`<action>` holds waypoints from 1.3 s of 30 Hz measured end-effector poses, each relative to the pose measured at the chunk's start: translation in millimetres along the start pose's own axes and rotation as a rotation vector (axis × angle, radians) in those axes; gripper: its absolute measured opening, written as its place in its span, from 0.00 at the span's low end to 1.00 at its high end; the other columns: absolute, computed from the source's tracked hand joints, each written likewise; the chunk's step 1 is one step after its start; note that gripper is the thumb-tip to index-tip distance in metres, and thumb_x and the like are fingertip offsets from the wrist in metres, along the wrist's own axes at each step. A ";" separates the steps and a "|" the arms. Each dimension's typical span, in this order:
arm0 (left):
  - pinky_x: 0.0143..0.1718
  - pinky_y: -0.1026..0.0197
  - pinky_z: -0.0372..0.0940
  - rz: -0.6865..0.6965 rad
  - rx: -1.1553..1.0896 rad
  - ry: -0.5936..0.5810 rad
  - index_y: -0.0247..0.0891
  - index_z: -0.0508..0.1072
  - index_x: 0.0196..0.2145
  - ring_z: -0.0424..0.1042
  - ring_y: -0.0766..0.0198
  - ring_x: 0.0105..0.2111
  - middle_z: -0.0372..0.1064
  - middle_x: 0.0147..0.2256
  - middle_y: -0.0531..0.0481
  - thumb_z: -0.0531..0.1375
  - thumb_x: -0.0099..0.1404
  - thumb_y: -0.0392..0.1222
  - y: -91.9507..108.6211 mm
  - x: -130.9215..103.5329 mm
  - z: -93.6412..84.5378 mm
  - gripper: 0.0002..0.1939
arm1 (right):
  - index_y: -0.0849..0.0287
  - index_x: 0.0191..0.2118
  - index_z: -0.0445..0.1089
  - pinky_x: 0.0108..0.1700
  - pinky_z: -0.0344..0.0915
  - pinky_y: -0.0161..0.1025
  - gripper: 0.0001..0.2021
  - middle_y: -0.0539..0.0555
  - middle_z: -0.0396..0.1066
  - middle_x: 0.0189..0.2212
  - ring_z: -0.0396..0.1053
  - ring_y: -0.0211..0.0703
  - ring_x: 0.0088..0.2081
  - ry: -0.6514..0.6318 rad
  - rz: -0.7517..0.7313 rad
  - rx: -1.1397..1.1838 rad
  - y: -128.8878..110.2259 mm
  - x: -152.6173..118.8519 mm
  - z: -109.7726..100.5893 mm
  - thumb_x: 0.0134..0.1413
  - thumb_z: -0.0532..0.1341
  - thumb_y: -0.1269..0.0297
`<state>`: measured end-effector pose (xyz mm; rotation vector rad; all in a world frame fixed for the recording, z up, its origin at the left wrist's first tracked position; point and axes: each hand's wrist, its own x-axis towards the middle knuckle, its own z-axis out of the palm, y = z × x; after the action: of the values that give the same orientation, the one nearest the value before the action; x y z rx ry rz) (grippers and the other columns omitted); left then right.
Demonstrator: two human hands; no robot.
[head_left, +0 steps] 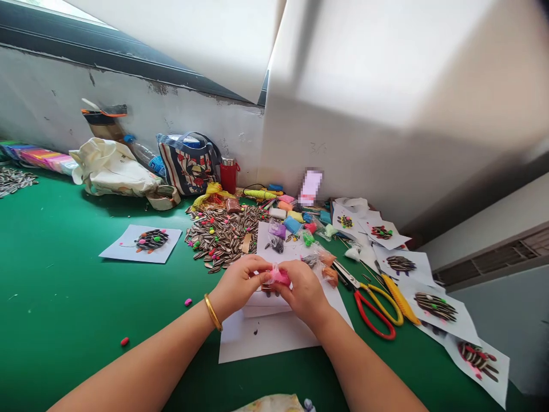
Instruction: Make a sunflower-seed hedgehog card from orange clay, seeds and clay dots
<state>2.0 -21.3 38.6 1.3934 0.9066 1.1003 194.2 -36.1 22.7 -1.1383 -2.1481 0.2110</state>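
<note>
Both hands meet over white paper (283,337) at the middle of the green table. My left hand (242,281), with a gold bangle at its wrist, is closed on the left side of a small clear bag of pink clay (279,276). Fingers of my right hand (302,289) pinch the same bag from the right. Beneath them a piece with striped seeds shows in part; the hands cover the rest. A pile of striped seeds (227,232) mixed with coloured bits lies just beyond. Bagged clay in several colours, such as purple clay (278,230), sits behind the hands.
Red-and-yellow scissors (377,306) and a yellow cutter (401,298) lie to the right, beside several cards with seed pictures (435,307). Another card (152,240) is at left. A cream bag (115,169), striped bag (189,166) and red flask (228,175) stand by the wall.
</note>
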 end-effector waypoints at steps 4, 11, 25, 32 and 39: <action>0.44 0.58 0.61 0.038 0.106 -0.026 0.44 0.81 0.32 0.67 0.56 0.38 0.72 0.34 0.46 0.66 0.56 0.40 -1.2 0.4 -0.2 0.04 | 0.58 0.39 0.66 0.39 0.60 0.40 0.11 0.55 0.71 0.33 0.66 0.46 0.36 -0.029 -0.002 -0.030 1.4 0.9 -1.4 0.61 0.58 0.55; 0.40 0.60 0.62 0.024 0.068 -0.001 0.41 0.78 0.25 0.64 0.58 0.35 0.69 0.32 0.47 0.68 0.53 0.40 -1.3 -0.7 2.5 0.03 | 0.58 0.38 0.66 0.37 0.58 0.40 0.11 0.55 0.71 0.31 0.65 0.45 0.34 -0.017 -0.029 -0.015 -3.7 1.8 -1.5 0.62 0.56 0.55; 0.48 0.57 0.59 0.135 0.238 0.080 0.44 0.80 0.33 0.65 0.56 0.39 0.70 0.35 0.47 0.62 0.61 0.41 -6.2 -0.5 2.0 0.05 | 0.57 0.47 0.65 0.45 0.62 0.45 0.10 0.57 0.70 0.40 0.65 0.48 0.42 -0.032 -0.028 0.045 -8.9 5.5 -10.9 0.61 0.56 0.63; 0.54 0.56 0.58 0.118 0.200 0.102 0.45 0.80 0.39 0.68 0.56 0.45 0.73 0.41 0.46 0.63 0.61 0.42 -8.7 -1.1 1.6 0.09 | 0.56 0.49 0.65 0.50 0.62 0.46 0.10 0.57 0.70 0.45 0.65 0.48 0.47 0.054 -0.052 0.026 -3.1 7.4 -8.7 0.62 0.55 0.65; 0.46 0.55 0.66 0.162 0.357 0.079 0.43 0.72 0.50 0.70 0.57 0.46 0.70 0.48 0.44 0.56 0.67 0.46 -17.2 0.3 -0.7 0.16 | 0.58 0.48 0.69 0.51 0.59 0.46 0.13 0.58 0.72 0.45 0.65 0.50 0.48 0.134 0.111 -0.264 37.7 14.8 -6.5 0.63 0.55 0.59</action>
<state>2.4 -18.8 21.6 1.7509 1.1016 1.1595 217.9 -3.0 18.5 -1.3823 -2.0376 -0.1014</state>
